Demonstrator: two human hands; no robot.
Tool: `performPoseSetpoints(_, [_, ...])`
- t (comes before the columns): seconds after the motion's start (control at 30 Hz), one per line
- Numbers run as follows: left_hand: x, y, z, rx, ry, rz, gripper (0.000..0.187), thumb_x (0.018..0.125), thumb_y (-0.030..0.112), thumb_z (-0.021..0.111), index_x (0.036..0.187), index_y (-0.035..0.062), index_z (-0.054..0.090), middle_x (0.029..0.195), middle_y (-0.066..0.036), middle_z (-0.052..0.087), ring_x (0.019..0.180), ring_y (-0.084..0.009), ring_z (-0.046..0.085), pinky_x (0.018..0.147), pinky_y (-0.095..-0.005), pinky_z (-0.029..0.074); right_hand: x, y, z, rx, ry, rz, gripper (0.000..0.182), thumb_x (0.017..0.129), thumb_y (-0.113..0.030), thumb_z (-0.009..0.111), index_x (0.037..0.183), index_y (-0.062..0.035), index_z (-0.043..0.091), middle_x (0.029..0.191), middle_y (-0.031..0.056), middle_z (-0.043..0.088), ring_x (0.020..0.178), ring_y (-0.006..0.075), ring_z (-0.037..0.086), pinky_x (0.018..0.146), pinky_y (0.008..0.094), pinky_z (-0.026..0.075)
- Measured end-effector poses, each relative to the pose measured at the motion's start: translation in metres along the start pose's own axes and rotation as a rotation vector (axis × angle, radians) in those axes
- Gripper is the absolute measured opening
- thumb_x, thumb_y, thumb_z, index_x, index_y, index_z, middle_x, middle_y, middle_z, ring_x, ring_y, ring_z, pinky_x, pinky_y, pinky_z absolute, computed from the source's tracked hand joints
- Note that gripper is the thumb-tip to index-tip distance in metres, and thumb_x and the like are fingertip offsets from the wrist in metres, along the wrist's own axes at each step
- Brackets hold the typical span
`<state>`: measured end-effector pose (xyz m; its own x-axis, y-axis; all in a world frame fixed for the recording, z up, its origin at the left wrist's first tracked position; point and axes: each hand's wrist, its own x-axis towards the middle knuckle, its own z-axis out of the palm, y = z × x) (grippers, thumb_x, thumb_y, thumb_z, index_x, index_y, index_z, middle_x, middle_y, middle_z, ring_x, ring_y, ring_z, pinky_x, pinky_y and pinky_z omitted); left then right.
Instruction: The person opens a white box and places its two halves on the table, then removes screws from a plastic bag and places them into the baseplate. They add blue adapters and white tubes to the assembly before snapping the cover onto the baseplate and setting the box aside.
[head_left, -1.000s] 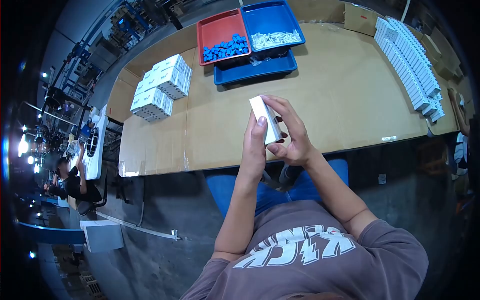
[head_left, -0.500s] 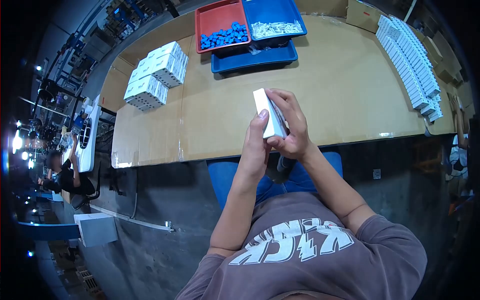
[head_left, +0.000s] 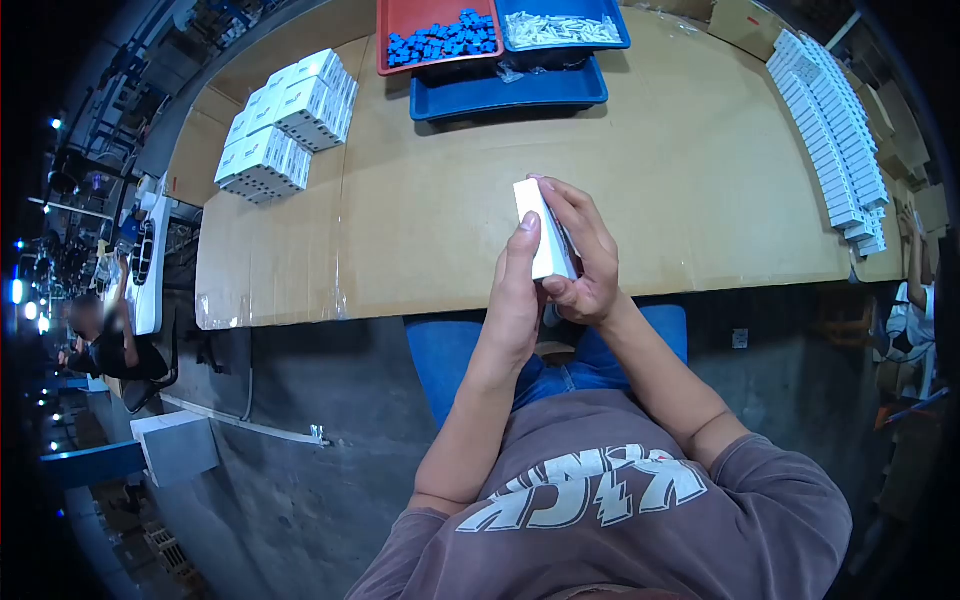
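Both hands hold a small white box (head_left: 540, 235) over the table's near edge, tilted, with one narrow white side facing up. My left hand (head_left: 517, 275) is closed on its left side, the thumb lying along the white face. Around the right side curls my right hand (head_left: 588, 255), fingertips at the far end and thumb low near the close end. A darker gap shows between the box and my right palm; what is in it I cannot make out.
Stacked white boxes (head_left: 290, 115) stand at the table's left. Farther back are a red tray (head_left: 390, 40) of blue pieces, a blue tray (head_left: 622, 30) of whitish pieces and a lower blue tray (head_left: 510, 104). Rows of white boxes (head_left: 825, 140) line the right. Other people sit left and right.
The view has shifted a little, so trays and stacks sit higher in the frame. My hands keep nearly the same grip on the white box, with the right fingers slightly moved.
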<state>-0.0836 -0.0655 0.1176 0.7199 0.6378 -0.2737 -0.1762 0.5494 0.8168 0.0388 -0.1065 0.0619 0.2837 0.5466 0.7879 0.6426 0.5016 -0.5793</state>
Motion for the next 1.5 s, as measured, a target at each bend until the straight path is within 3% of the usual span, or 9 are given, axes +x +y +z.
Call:
performPoseSetpoints(0.33, [0.008, -0.011, -0.002, -0.022, 0.027, 0.038, 0.059, 0.106, 0.058, 0.049, 0.134, 0.0071, 0.056, 0.114, -0.002, 0.064, 0.103, -0.0109, 0.064, 0.088, -0.0273, 0.052, 0.0, 0.005, 0.004, -0.025, 0.013, -0.05, 0.083, 0.103, -0.061, 0.051, 0.14, 0.0131, 0.057, 0.137, 0.0328, 0.06, 0.119, 0.0443, 0.064, 0.099, 0.0456, 0.053])
performPoseSetpoints(0.63, [0.013, -0.017, -0.007, 0.041, 0.004, 0.064, 0.056, 0.106, 0.058, 0.048, 0.131, 0.0085, 0.058, 0.111, -0.001, 0.064, 0.099, -0.0085, 0.063, 0.083, -0.0262, 0.051, -0.003, 0.011, 0.003, -0.072, 0.031, -0.075, 0.081, 0.106, -0.06, 0.047, 0.136, 0.0142, 0.06, 0.135, 0.0339, 0.062, 0.116, 0.0471, 0.066, 0.097, 0.0469, 0.055])
performPoseSetpoints(0.83, [0.016, -0.021, -0.008, 0.03, 0.04, 0.037, 0.056, 0.107, 0.058, 0.047, 0.131, 0.0095, 0.059, 0.108, -0.001, 0.066, 0.098, -0.0082, 0.065, 0.081, -0.0259, 0.052, -0.009, 0.017, 0.005, 0.031, -0.001, -0.005, 0.085, 0.104, -0.064, 0.047, 0.14, 0.012, 0.058, 0.14, 0.033, 0.059, 0.125, 0.0468, 0.062, 0.103, 0.0473, 0.051])
performPoseSetpoints(0.97, [0.022, -0.024, -0.017, 0.085, 0.045, 0.122, 0.058, 0.108, 0.055, 0.045, 0.139, 0.0061, 0.055, 0.117, -0.005, 0.065, 0.105, -0.0123, 0.064, 0.09, -0.0298, 0.052, -0.005, 0.019, 0.004, 0.117, -0.076, 0.097, 0.086, 0.102, -0.067, 0.048, 0.145, 0.0075, 0.056, 0.148, 0.0302, 0.055, 0.134, 0.0444, 0.057, 0.105, 0.0473, 0.05])
performPoseSetpoints(1.0, [0.026, -0.025, -0.018, 0.127, 0.058, 0.168, 0.059, 0.108, 0.053, 0.045, 0.141, 0.0048, 0.053, 0.119, -0.006, 0.064, 0.107, -0.0137, 0.064, 0.093, -0.0313, 0.052, -0.005, 0.016, 0.001, 0.168, -0.087, 0.17, 0.079, 0.101, -0.062, 0.055, 0.147, 0.0024, 0.057, 0.151, 0.0259, 0.055, 0.137, 0.0387, 0.056, 0.105, 0.0452, 0.051])
performPoseSetpoints(1.07, [0.035, -0.025, -0.023, 0.234, 0.068, 0.284, 0.063, 0.11, 0.047, 0.043, 0.151, -0.0005, 0.044, 0.131, -0.011, 0.059, 0.116, -0.0191, 0.06, 0.102, -0.036, 0.049, -0.006, 0.013, 0.0, 0.2, -0.133, 0.285, 0.071, 0.101, -0.054, 0.062, 0.147, 0.0002, 0.058, 0.15, 0.024, 0.056, 0.137, 0.0356, 0.057, 0.105, 0.0432, 0.051])
performPoseSetpoints(1.13, [0.034, -0.021, -0.027, 0.243, 0.062, 0.312, 0.067, 0.11, 0.04, 0.045, 0.16, -0.0017, 0.029, 0.135, -0.012, 0.055, 0.118, -0.0176, 0.057, 0.1, -0.0322, 0.048, -0.004, 0.01, -0.001, 0.257, -0.148, 0.384, 0.06, 0.099, -0.037, 0.072, 0.146, -0.0028, 0.06, 0.149, 0.0204, 0.058, 0.136, 0.0312, 0.058, 0.105, 0.0399, 0.051])
performPoseSetpoints(1.3, [0.039, -0.016, -0.027, 0.325, 0.12, 0.435, 0.073, 0.111, 0.035, 0.046, 0.166, -0.0014, 0.016, 0.134, -0.012, 0.054, 0.111, -0.0155, 0.055, 0.096, -0.0303, 0.047, 0.001, 0.003, -0.002, 0.226, -0.193, 0.404, 0.056, 0.101, -0.034, 0.07, 0.145, -0.0004, 0.06, 0.15, 0.0208, 0.058, 0.138, 0.0339, 0.056, 0.11, 0.0425, 0.048])
performPoseSetpoints(1.5, [0.038, -0.015, -0.023, 0.353, 0.124, 0.424, 0.069, 0.112, 0.036, 0.043, 0.165, -0.0015, 0.019, 0.12, -0.01, 0.056, 0.102, -0.0149, 0.054, 0.093, -0.0293, 0.045, -0.002, 0.005, 0.0, 0.156, -0.186, 0.329, 0.051, 0.101, -0.024, 0.068, 0.145, -0.0004, 0.06, 0.144, 0.023, 0.062, 0.132, 0.0373, 0.061, 0.108, 0.0424, 0.05])
